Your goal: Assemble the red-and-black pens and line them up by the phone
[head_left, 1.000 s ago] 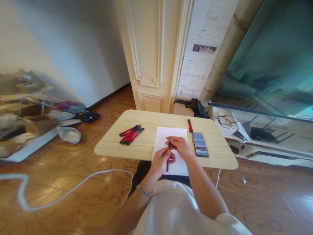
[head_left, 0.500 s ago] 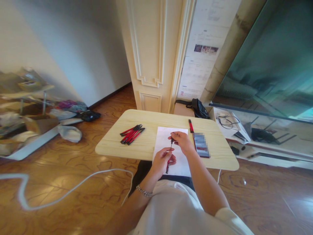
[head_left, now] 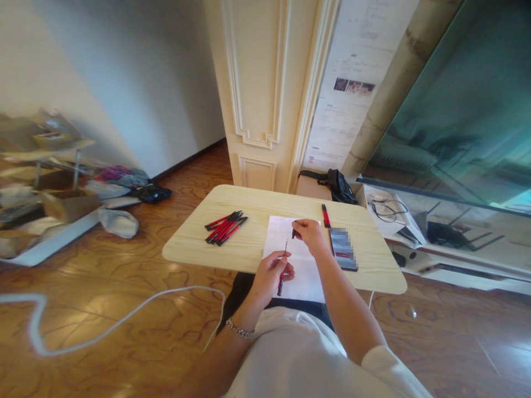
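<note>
Clasping a red pen (head_left: 281, 281) in the curled left hand (head_left: 269, 272), below frame centre; pinching a small black piece (head_left: 293, 234) in the right hand (head_left: 309, 233), slightly higher.

White short-sleeved shirt (head_left: 286, 354), dark bottoms (head_left: 241, 287), silver bracelet (head_left: 240, 330) (a chunky chain).

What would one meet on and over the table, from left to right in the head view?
Pile of red pens, left hand with red pen barrel, right hand with small black part, smaller group of red pens, smartphone.
</note>
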Motion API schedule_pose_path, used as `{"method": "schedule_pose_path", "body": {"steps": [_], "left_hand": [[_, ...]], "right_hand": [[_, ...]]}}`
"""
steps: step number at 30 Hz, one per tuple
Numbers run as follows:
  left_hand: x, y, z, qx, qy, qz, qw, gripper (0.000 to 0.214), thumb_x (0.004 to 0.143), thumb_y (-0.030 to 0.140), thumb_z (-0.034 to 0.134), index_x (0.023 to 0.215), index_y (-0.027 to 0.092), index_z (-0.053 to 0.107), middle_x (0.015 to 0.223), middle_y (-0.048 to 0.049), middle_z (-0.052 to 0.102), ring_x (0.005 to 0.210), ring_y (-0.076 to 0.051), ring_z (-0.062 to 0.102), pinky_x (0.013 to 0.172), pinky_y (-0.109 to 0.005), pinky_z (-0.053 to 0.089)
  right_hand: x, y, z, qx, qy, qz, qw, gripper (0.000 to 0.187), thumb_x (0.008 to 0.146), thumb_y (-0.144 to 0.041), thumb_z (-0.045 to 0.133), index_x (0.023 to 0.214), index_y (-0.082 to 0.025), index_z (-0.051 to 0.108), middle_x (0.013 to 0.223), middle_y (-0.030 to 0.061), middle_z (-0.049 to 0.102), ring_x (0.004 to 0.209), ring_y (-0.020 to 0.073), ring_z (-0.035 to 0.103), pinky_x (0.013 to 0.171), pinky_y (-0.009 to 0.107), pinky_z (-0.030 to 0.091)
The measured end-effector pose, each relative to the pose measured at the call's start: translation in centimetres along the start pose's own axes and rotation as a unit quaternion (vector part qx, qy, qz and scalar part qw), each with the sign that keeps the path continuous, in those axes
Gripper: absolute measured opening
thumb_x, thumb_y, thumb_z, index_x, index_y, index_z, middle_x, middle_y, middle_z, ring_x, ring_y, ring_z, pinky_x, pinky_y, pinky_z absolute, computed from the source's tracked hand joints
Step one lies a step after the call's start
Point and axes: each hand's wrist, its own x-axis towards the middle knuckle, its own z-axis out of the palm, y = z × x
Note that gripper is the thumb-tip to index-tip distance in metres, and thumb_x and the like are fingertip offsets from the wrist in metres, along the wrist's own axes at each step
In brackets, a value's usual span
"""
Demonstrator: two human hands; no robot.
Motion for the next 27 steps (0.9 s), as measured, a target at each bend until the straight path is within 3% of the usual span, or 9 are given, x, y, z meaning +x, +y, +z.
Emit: {"method": "schedule_pose_path", "body": {"steps": [4, 11, 17, 27], "left_hand": [[0.3, 0.3, -1.0, -0.002, 0.017, 0.003, 1.000, 0.038, 0.075, 0.041, 0.065, 0.102, 0.014, 0.058, 0.069, -0.0038, 0.063, 0.065, -0.017, 0.064, 0.066, -0.036, 0.055], [0.8, 0.0, -1.6, -0.015, 0.020, 0.004, 1.000, 0.041, 0.073, 0.041, 0.067, 0.102, 0.014, 0.058, 0.069, -0.0038, 0.063, 0.064, -0.017, 0.064, 0.066, -0.035, 0.055], [0.9, -0.2, -1.6, -0.020, 0.026, 0.004, 0.999, 0.041, 0.072, 0.041, 0.068, 0.101, 0.013, 0.059, 0.068, -0.0043, 0.064, 0.064, -0.017, 0.064, 0.064, -0.034, 0.055], [0.7, 0.1, -1.3, -0.019, 0.027, -0.002, 0.999, 0.042, 0.071, 0.041, 0.069, 0.101, 0.013, 0.060, 0.069, -0.0047, 0.064, 0.064, -0.017, 0.065, 0.065, -0.034, 0.055]], "right_hand": [[-0.3, 1.7, 1.1, -0.203, 0.021, -0.005, 0.979, 0.035, 0.070, -0.041, 0.063, 0.094, -0.016, 0.067, 0.070, 0.0042, 0.068, 0.060, 0.0146, 0.062, 0.056, 0.023, 0.043], [-0.5, 1.6, 2.7, -0.433, 0.035, -0.039, 0.900, 0.029, 0.072, -0.040, 0.061, 0.089, -0.018, 0.071, 0.090, 0.0103, 0.071, 0.088, 0.0226, 0.064, 0.074, 0.028, 0.043], [-0.5, 1.6, 3.2, -0.491, 0.009, -0.019, 0.871, 0.030, 0.076, -0.038, 0.059, 0.092, -0.016, 0.071, 0.092, 0.0139, 0.071, 0.091, 0.0242, 0.064, 0.076, 0.029, 0.043], [-0.8, 1.4, 3.1, -0.491, 0.001, -0.014, 0.871, 0.030, 0.078, -0.039, 0.058, 0.090, -0.016, 0.071, 0.091, 0.0142, 0.070, 0.091, 0.0238, 0.063, 0.076, 0.029, 0.042]]}}
